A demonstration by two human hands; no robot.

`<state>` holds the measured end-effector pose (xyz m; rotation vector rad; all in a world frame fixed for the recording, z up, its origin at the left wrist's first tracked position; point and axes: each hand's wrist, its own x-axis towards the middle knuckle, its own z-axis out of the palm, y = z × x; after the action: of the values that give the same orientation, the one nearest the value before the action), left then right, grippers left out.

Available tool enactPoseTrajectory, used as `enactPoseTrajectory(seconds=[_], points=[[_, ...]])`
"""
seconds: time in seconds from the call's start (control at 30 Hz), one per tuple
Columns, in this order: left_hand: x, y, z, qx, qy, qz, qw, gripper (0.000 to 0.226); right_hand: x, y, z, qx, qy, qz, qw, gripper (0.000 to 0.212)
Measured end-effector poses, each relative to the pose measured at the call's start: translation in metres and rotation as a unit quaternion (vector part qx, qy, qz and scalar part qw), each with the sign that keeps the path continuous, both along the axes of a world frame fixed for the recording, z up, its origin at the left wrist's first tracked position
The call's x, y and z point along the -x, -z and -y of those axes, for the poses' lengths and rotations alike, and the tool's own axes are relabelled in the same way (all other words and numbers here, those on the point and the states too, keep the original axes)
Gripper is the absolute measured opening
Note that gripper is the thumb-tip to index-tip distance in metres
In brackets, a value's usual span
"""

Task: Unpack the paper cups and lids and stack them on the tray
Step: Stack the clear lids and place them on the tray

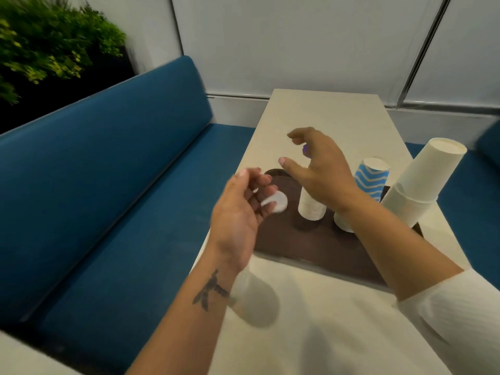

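Observation:
A dark brown tray (311,250) lies on the pale table (324,112). On it a stack of upturned white paper cups (311,208) stands upright, and a second white stack (343,223) is half hidden behind my right wrist. A blue zigzag cup (372,180) stands further back. A white lid (277,202) shows at the tray's left edge, right at the curled fingertips of my left hand (240,209); I cannot tell whether those fingers hold it. My right hand (319,165) hovers above the tray with its fingers spread, holding nothing.
Two large upturned white cups (422,185) lean at the tray's right end. A blurred pale shape (254,304) lies on the table under my left wrist. A blue bench (108,171) runs along the table's left side, with plants (40,44) behind it.

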<state>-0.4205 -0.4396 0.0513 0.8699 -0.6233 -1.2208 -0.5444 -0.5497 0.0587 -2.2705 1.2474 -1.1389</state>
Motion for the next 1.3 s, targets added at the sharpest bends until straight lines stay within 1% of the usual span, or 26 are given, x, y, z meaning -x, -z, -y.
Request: enactPoseTrajectory(seconds=[0.07, 0.13, 0.23, 0.33, 0.4, 0.47, 0.53, 0.6, 0.67, 0.77, 0.87, 0.97, 1.07, 1.17, 1.3], points=[[-0.020, -0.004, -0.014, 0.023, -0.057, 0.034, 0.998, 0.028, -0.012, 0.006, -0.019, -0.030, -0.044, 0.000, 0.999, 0.042], [-0.038, 0.002, -0.026, 0.018, -0.126, 0.049, 0.991, 0.028, -0.023, 0.014, -0.033, -0.073, -0.089, -0.004, 0.993, 0.044], [-0.061, 0.025, -0.042, -0.025, -0.215, 0.037, 0.976, 0.027, -0.037, 0.031, -0.048, -0.137, -0.128, -0.017, 0.982, 0.049], [-0.075, 0.060, -0.053, -0.096, -0.250, 0.057, 0.962, 0.029, -0.049, 0.045, -0.060, -0.164, -0.174, -0.063, 0.969, 0.053], [-0.079, 0.082, -0.058, -0.139, -0.233, 0.109, 0.956, 0.038, -0.057, 0.052, -0.064, -0.179, -0.206, -0.121, 0.954, 0.067], [-0.080, 0.100, -0.065, -0.160, -0.172, 0.189, 0.953, 0.049, -0.066, 0.057, -0.067, -0.196, -0.214, -0.201, 0.936, 0.088], [-0.079, 0.112, -0.071, -0.172, -0.105, 0.259, 0.945, 0.060, -0.075, 0.061, -0.069, -0.195, -0.211, -0.278, 0.917, 0.103], [-0.078, 0.117, -0.074, -0.182, -0.069, 0.298, 0.934, 0.070, -0.084, 0.066, -0.070, -0.176, -0.206, -0.337, 0.901, 0.111], [-0.077, 0.119, -0.074, -0.191, -0.049, 0.313, 0.929, 0.078, -0.090, 0.071, -0.070, -0.167, -0.203, -0.371, 0.891, 0.115], [-0.078, 0.120, -0.072, -0.198, -0.026, 0.311, 0.929, 0.088, -0.094, 0.076, -0.070, -0.162, -0.202, -0.391, 0.883, 0.116], [-0.080, 0.120, -0.070, -0.204, 0.005, 0.320, 0.925, 0.095, -0.095, 0.081, -0.071, -0.157, -0.206, -0.393, 0.882, 0.112], [-0.081, 0.121, -0.069, -0.221, 0.042, 0.354, 0.908, 0.107, -0.096, 0.084, -0.071, -0.161, -0.207, -0.384, 0.885, 0.108], [-0.081, 0.123, -0.067, -0.226, 0.054, 0.379, 0.896, 0.117, -0.095, 0.083, -0.071, -0.164, -0.211, -0.374, 0.888, 0.104], [-0.082, 0.124, -0.064, -0.222, 0.058, 0.390, 0.892, 0.123, -0.095, 0.081, -0.071, -0.168, -0.215, -0.368, 0.889, 0.103], [-0.084, 0.124, -0.063, -0.219, 0.067, 0.398, 0.888, 0.123, -0.093, 0.075, -0.069, -0.174, -0.213, -0.354, 0.894, 0.104]])
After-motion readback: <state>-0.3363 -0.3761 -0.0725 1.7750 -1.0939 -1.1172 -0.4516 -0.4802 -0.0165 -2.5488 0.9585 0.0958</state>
